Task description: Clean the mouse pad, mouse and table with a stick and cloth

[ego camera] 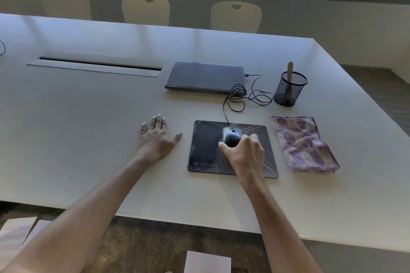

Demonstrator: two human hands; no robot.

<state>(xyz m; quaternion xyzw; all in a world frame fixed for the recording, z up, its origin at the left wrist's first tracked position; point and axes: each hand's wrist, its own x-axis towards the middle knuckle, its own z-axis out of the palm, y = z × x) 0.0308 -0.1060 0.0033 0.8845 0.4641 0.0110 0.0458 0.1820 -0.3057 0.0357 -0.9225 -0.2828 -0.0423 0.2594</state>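
A dark mouse pad (204,150) lies on the pale table (99,106). On it sits a black wired mouse (231,135), and my right hand (244,155) grips its rear end with thumb and fingers curled round it. My left hand (157,137) rests flat on the table, fingers spread, just left of the pad. A folded purple and white cloth (304,144) lies right of the pad. A wooden stick (290,71) stands upright in a black mesh cup (289,91) behind the cloth.
A shut grey laptop (205,77) lies behind the pad, with the mouse cable (244,97) looped beside it. A cable slot (97,64) runs across the table's middle. Three chairs (145,10) stand at the far edge. Papers (15,235) lie on the floor.
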